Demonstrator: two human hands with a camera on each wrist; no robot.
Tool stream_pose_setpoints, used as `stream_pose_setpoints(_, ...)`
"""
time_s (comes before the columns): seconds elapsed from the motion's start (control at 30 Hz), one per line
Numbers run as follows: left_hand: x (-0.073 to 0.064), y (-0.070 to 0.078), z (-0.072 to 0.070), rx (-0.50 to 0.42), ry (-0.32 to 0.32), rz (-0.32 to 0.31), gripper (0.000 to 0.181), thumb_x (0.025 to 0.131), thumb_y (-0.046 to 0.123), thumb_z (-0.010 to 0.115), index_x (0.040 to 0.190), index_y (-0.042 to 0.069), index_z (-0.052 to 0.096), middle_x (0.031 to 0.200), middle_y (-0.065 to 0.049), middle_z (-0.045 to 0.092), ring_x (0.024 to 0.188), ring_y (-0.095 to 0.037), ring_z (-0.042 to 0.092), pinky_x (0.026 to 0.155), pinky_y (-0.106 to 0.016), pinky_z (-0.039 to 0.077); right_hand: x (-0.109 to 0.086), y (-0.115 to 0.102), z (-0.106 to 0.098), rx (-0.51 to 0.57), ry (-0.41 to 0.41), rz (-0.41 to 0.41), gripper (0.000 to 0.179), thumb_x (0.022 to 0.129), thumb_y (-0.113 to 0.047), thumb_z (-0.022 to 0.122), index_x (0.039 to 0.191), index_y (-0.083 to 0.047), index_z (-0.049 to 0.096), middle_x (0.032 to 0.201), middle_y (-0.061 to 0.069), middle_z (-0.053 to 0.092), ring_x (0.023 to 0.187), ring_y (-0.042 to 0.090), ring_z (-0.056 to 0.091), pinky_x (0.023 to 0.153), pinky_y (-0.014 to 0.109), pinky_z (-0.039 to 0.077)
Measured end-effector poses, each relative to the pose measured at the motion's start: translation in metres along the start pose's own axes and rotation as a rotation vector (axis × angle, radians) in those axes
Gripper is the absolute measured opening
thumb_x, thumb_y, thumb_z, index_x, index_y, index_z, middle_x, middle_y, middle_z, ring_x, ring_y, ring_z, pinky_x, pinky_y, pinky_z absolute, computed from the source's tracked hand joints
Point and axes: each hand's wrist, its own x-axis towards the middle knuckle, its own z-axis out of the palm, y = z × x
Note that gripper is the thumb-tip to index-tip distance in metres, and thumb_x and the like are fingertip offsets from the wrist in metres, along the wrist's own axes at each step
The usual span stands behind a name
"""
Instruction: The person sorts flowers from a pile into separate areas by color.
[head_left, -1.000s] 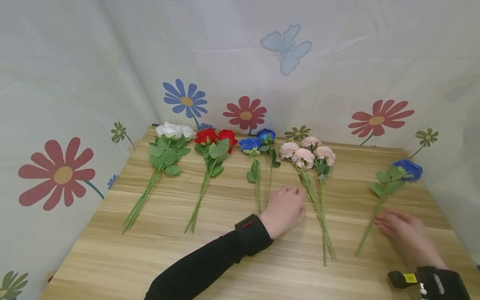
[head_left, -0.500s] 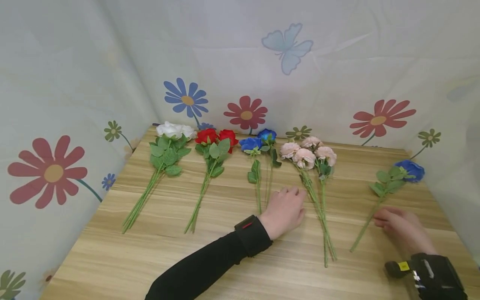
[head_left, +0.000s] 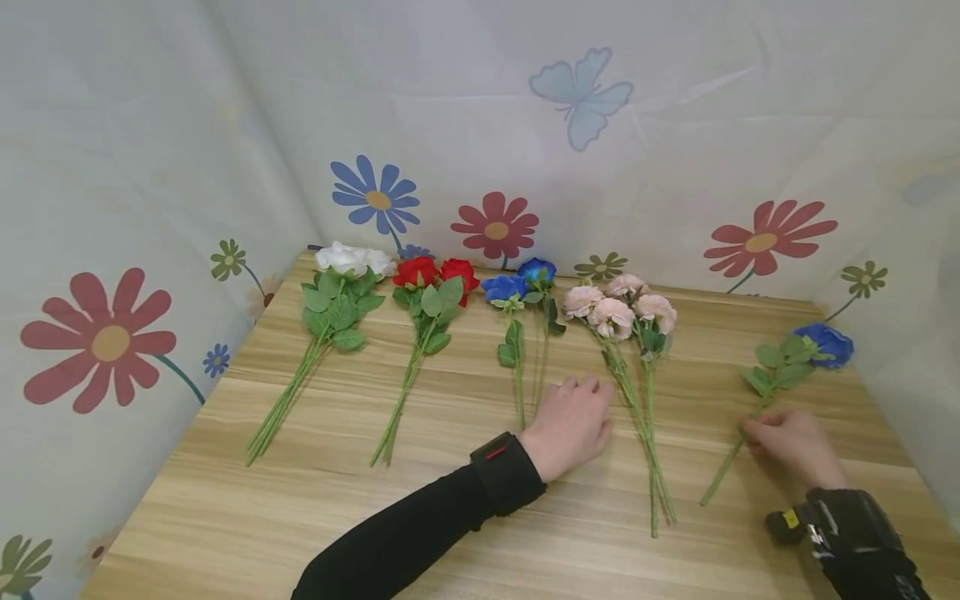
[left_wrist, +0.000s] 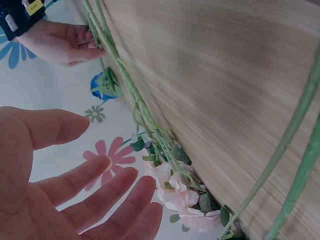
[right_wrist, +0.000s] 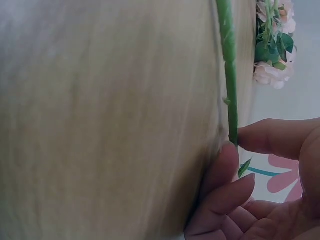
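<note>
A single blue rose (head_left: 827,345) lies at the right of the table, stem slanting toward me. My right hand (head_left: 795,442) pinches that stem (right_wrist: 228,65) between thumb and forefinger, low over the wood, as the right wrist view shows. My left hand (head_left: 568,427) hovers between two blue roses (head_left: 506,288) and the pink flowers (head_left: 611,317), overlapping the blue stems' lower ends. In the left wrist view its fingers (left_wrist: 117,192) are spread and loosely bent, with nothing in them.
White roses (head_left: 349,259) and red roses (head_left: 415,272) lie in bunches at the left of the wooden table (head_left: 225,525). A printed cloth backdrop (head_left: 450,125) rises right behind the table's far edge and along both sides.
My right hand has moved left and slightly up onto the lone blue rose's stem and now pinches it. The stem's lower end has shifted a little left. My left hand has stayed put.
</note>
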Motion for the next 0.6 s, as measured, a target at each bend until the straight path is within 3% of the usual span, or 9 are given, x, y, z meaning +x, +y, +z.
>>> stream_pose_setpoints(0.27,-0.002,-0.002,0.001,0.006,-0.002,0.005,0.028,0.090,0.031,0.060,0.114,0.016,0.058,0.098,0.001,0.057,0.081,-0.017,0.057,0.063,-0.030,0.051,-0.003,0.005,0.002,0.142,-0.022,0.008,0.049,0.095,-0.027,0.052,0.110,0.019,0.052,0.079,0.001,0.065,0.069,0.009,0.060,0.064,0.023,0.046)
stream_pose_setpoints(0.4,-0.003,-0.004,0.002,0.007,-0.004,0.012,0.032,0.090,0.030,0.060,0.118,0.015,0.058,0.102,0.000,0.059,0.085,-0.018,0.059,0.067,-0.029,0.052,-0.008,0.010,0.008,0.267,0.018,-0.037,0.043,0.097,-0.021,0.051,0.109,0.020,0.051,0.076,-0.004,0.062,0.066,0.005,0.057,0.059,0.021,0.049)
stream_pose_setpoints(0.6,-0.005,-0.010,0.003,-0.010,-0.001,0.024,0.033,0.089,0.028,0.061,0.118,0.013,0.059,0.103,-0.001,0.060,0.087,-0.018,0.059,0.072,-0.029,0.052,-0.018,0.014,0.009,0.610,0.020,-0.075,0.042,0.098,-0.021,0.052,0.118,0.015,0.041,0.081,-0.015,0.062,0.073,0.000,0.058,0.062,0.015,0.050)
